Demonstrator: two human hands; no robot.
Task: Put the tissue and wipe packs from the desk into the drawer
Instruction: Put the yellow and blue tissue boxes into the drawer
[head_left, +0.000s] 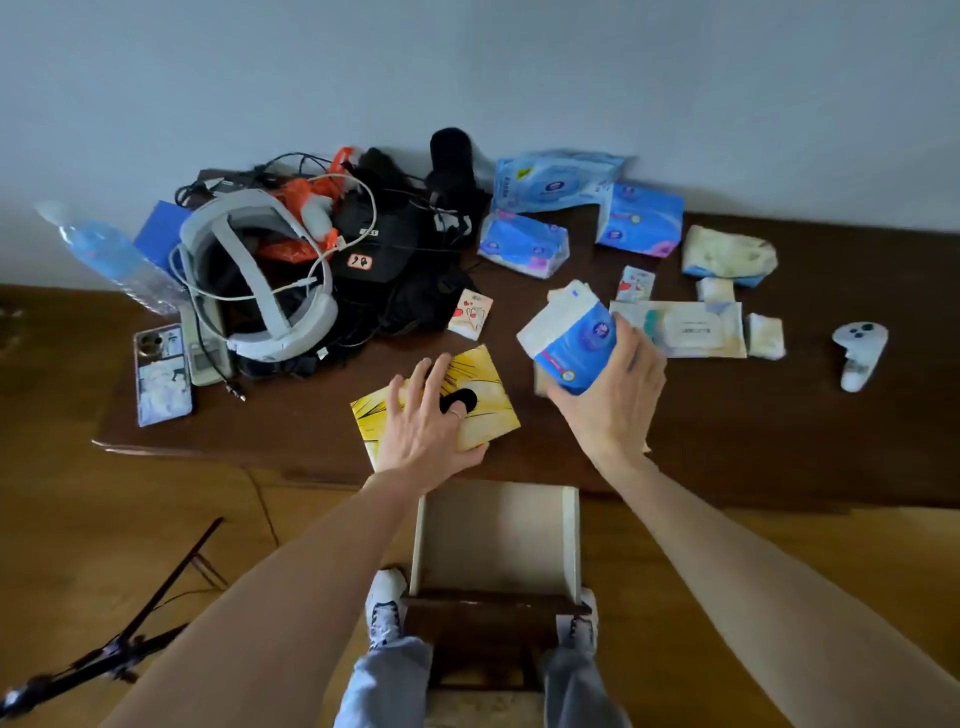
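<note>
Right hand (613, 400) grips a blue-and-white tissue pack (569, 338), lifted off the desk (727, 441) above its front half, fingers curled round the pack's lower end. Left hand (428, 426) lies flat, fingers spread, on a yellow tissue box (488, 395) near the desk's front edge — pressing or resting, not gripping. Drawer (496, 535) is pulled open right below the two hands, pale interior visible, nothing seen inside. Packs on the desk: a large blue wipe pack (556, 179) against the wall, two blue tissue packs (522, 244) (641, 218) just in front of it, a flat white wipe pack (685, 327) right of the held one, a crumpled pale pack (730, 254) behind that, plus small pocket packs — one (470, 314) by the cable pile, one (636, 283), one (763, 336). Left side: headset (260, 280) with tangled cables, water bottle (109, 257), phone (163, 374). White controller (860, 353) far right, well apart.
</note>
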